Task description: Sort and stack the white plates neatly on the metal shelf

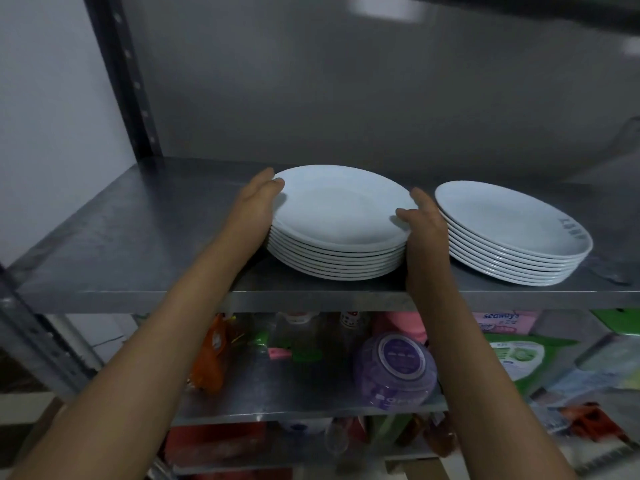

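Two stacks of white plates stand on the metal shelf [114,237]. The left stack [341,216] holds several plates, and both my hands clasp it. My left hand [254,211] presses against its left side with the thumb on the top plate's rim. My right hand [424,233] presses its right side, thumb over the top rim. The right stack [512,226], also several plates, stands a hand's width to the right; its top plate has dark print near the right edge.
A dark perforated upright [128,74] rises at the shelf's back left. Bare shelf lies to the left of the plates. The lower shelf [277,400] holds an orange packet [211,355], a purple tub [398,368], green and pink packages.
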